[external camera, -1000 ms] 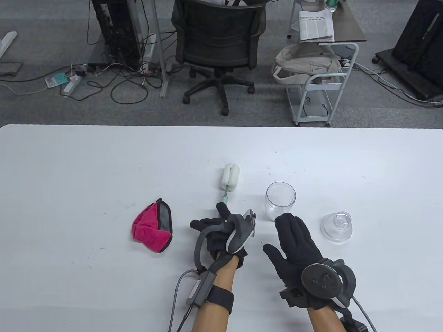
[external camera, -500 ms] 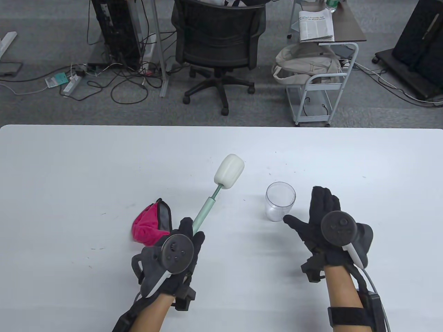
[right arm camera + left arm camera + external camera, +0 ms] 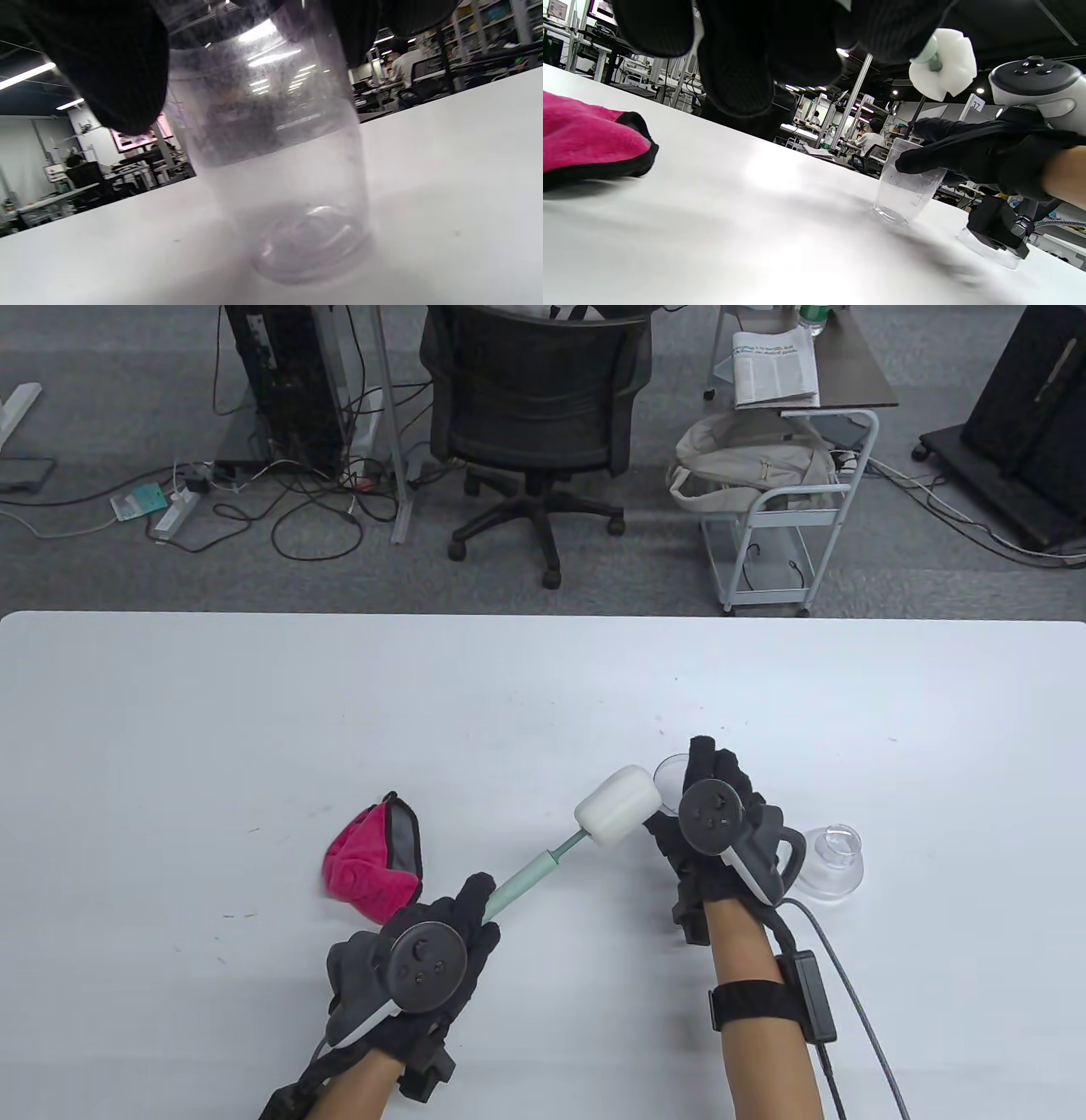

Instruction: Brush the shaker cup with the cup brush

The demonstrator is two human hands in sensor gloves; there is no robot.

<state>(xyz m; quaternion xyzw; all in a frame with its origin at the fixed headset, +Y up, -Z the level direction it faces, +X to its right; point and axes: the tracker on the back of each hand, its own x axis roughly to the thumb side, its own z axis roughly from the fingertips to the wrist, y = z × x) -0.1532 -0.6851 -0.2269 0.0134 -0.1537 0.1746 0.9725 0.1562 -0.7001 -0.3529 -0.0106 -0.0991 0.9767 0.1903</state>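
Note:
The clear shaker cup stands upright on the white table; it also shows in the left wrist view and fills the right wrist view. My right hand grips it around the upper wall from the near side. My left hand grips the green handle of the cup brush. Its white sponge head is held in the air just left of the cup's mouth, also seen in the left wrist view.
A pink and grey cloth lies left of my left hand. The clear shaker lid sits right of my right hand. The table's far edge borders an office floor with a chair and cart.
My left hand swung the brush head right and down, from the table's middle to beside the cup's mouth. My right hand moved forward and closed around the cup.

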